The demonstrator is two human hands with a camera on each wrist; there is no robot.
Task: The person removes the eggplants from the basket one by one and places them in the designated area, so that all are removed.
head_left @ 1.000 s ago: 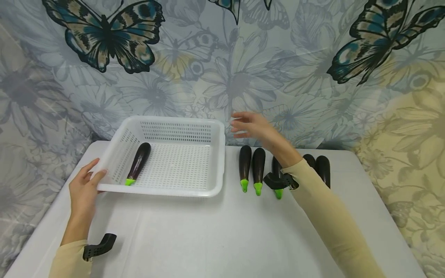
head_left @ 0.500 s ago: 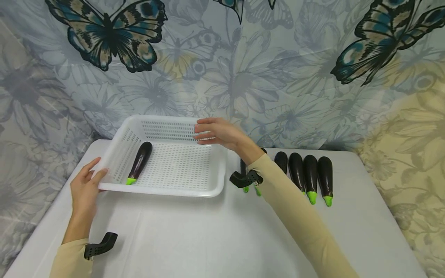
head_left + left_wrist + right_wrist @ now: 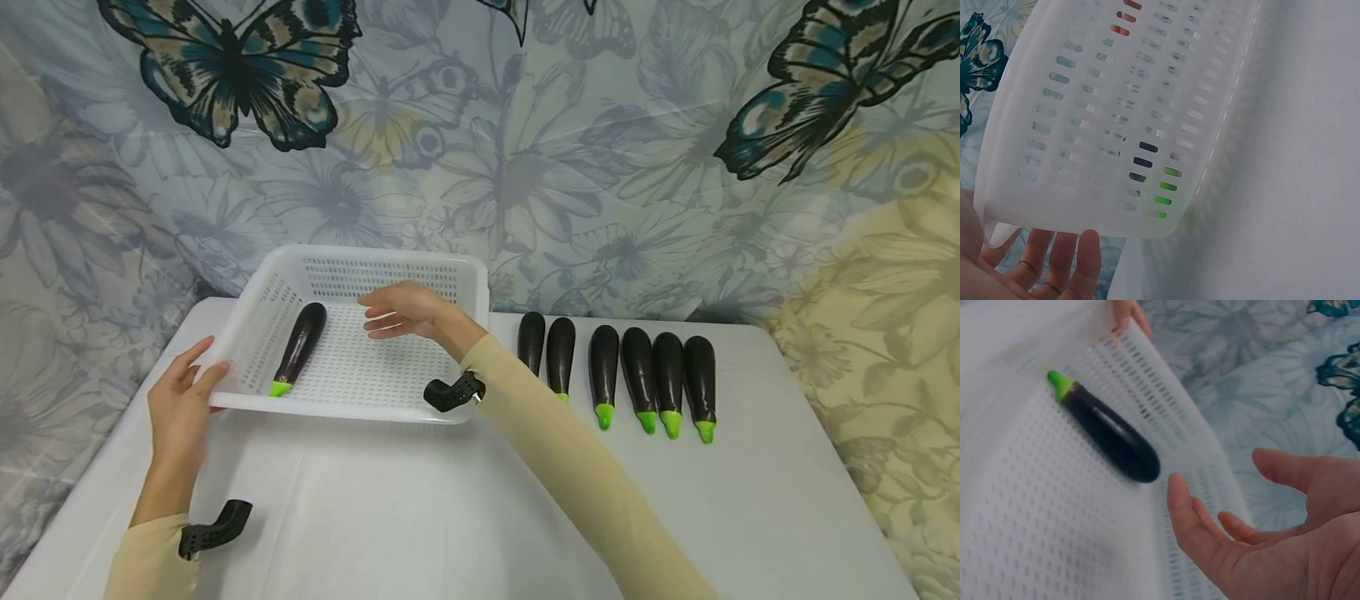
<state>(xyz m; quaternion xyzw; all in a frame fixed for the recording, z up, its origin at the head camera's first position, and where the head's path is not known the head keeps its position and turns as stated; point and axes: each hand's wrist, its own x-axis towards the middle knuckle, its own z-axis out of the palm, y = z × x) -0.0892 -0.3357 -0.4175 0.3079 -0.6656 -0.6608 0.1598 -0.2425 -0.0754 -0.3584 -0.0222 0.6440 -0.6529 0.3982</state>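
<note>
A white slotted plastic basket [image 3: 420, 410] stands at the back left of the table. One dark eggplant [image 3: 302, 343] with a green stem end lies in it along the left side, and the right wrist view shows this eggplant [image 3: 1110, 434] whole. My left hand [image 3: 180, 404] grips the basket's front left corner; in the left wrist view its fingers [image 3: 1060, 256] curl under the rim. Over the basket's middle, my right hand [image 3: 408, 312] hovers with loosely spread fingers and holds nothing, to the right of the eggplant. Its thumb and fingers stand apart in the right wrist view.
Several more eggplants [image 3: 637, 375] lie in a row on the table right of the basket, green ends toward me. My right sleeve partly covers the two leftmost. A patterned cloth [image 3: 525, 183] with butterflies hangs behind the white-covered table [image 3: 360, 508].
My right hand has moved left from above the row of eggplants to over the basket, uncovering most of the row. My left hand keeps its grip on the corner.
</note>
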